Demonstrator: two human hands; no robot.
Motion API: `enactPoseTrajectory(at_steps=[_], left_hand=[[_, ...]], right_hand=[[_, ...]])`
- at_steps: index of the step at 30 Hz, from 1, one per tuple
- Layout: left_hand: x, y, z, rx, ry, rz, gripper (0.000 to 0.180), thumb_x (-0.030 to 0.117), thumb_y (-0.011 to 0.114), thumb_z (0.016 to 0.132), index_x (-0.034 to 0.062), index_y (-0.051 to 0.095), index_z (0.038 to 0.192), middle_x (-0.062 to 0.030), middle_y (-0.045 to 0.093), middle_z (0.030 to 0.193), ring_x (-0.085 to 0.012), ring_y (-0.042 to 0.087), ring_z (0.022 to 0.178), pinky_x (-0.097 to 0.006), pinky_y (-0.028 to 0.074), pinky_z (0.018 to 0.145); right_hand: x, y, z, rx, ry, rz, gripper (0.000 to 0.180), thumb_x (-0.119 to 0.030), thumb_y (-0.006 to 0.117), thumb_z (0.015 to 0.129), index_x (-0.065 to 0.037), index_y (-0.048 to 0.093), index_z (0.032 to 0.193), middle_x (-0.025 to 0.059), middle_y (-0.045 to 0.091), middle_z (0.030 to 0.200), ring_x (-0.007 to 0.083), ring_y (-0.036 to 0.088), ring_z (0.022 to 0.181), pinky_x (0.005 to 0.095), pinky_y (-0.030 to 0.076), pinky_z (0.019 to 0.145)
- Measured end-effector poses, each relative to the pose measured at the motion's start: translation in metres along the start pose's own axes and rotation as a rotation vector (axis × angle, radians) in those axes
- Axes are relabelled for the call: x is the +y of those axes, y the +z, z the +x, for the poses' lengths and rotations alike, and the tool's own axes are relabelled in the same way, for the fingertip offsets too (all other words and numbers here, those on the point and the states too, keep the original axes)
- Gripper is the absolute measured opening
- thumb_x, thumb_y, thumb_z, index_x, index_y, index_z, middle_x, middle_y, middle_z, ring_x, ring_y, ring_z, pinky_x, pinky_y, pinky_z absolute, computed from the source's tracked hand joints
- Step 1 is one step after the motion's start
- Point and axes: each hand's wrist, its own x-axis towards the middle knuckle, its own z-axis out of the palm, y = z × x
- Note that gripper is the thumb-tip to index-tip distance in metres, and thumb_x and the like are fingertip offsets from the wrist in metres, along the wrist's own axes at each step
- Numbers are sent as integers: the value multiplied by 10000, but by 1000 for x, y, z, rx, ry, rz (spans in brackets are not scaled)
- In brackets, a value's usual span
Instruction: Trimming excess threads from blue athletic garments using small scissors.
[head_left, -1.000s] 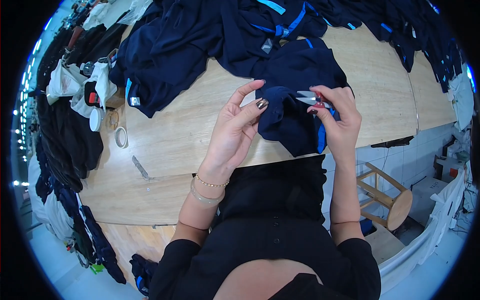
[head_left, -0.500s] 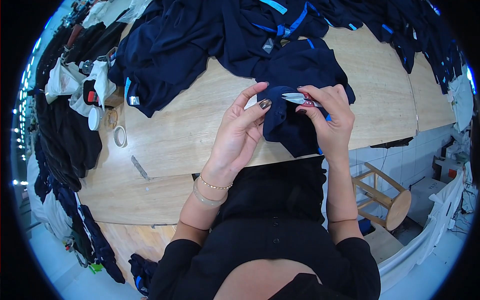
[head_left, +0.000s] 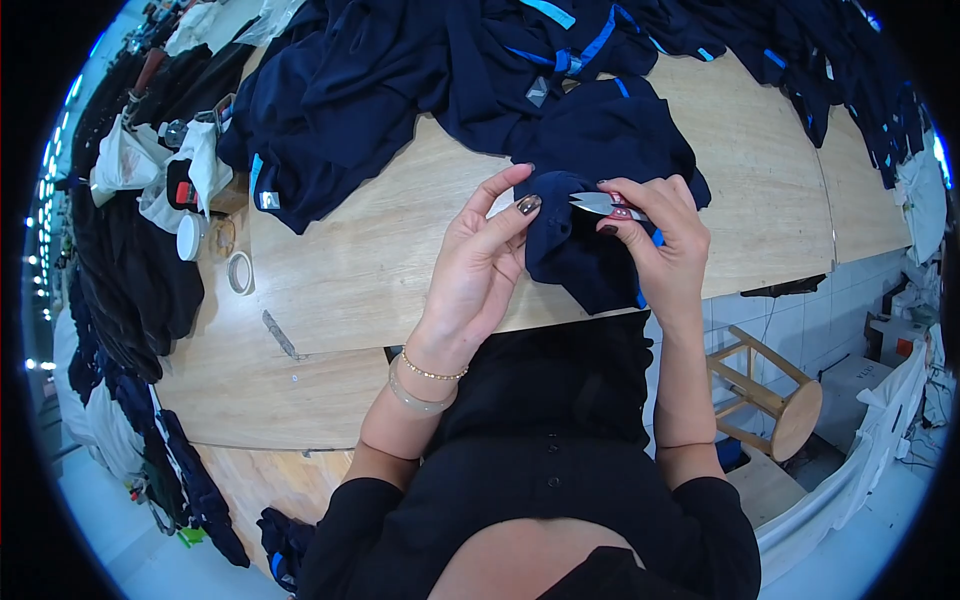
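Observation:
A dark navy garment lies bunched near the table's front edge, one part of it hanging over that edge. At the left border of its cloth, my left hand grips the fabric, thumb against the edge and index finger raised a little. My right hand holds small thread snips with red handles and short silver blades. The blades point left over the garment, close to my left thumb, with their tips slightly apart. My right palm hides the rear of the snips.
More navy garments with blue tape pile up across the table's far side. A tape roll and a white-lidded jar stand at left, beside dark hanging cloth. A wooden stool lies tipped at lower right, below the wooden table.
The snips have shifted slightly right and toward me, and their blades have turned a little. My left hand keeps nearly the same place on the garment.

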Motion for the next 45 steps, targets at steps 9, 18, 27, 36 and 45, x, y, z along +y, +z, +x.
enactPoseTrajectory(at_steps=[9, 18, 27, 36, 45], left_hand=[[1, -2, 0, -1, 14, 24, 389, 6, 584, 908, 0, 459, 1276, -110, 646, 1081, -129, 622, 977, -252, 494, 907], [-2, -1, -1, 6, 5, 27, 388, 1, 578, 913, -3, 453, 1281, -109, 647, 1072, -128, 624, 983, -247, 500, 906], [2, 4, 0, 6, 22, 45, 451, -23, 569, 917, -6, 421, 1343, -101, 657, 1055, -98, 632, 954, -209, 513, 883], [0, 7, -3, -11, 20, 77, 529, -54, 564, 901, 33, 388, 1392, -132, 651, 1106, -114, 634, 979, -216, 510, 889], [15, 8, -3, -106, -26, 286, 650, -109, 573, 858, 56, 333, 1440, -162, 665, 1098, -133, 647, 965, -239, 520, 866]], right_hand=[[-3, -1, 4, -44, 15, 20, 246, -119, 748, 727, -58, 697, 959, 27, 604, 755, 181, 455, 711, 286, 385, 632], [-9, -2, 6, -43, -40, -49, 249, -112, 755, 710, -57, 692, 945, 29, 605, 750, 194, 455, 697, 295, 380, 619], [-1, -9, 5, -34, 7, 11, 249, -103, 746, 724, -37, 688, 957, 41, 569, 729, 191, 449, 697, 297, 372, 611], [-1, -9, 2, -106, 8, -30, 259, -113, 743, 734, -43, 691, 978, 39, 581, 749, 186, 441, 706, 297, 370, 619], [-2, -43, 37, -437, -56, -78, 337, -213, 696, 748, -52, 708, 1044, 36, 542, 746, 180, 443, 765, 301, 383, 684]])
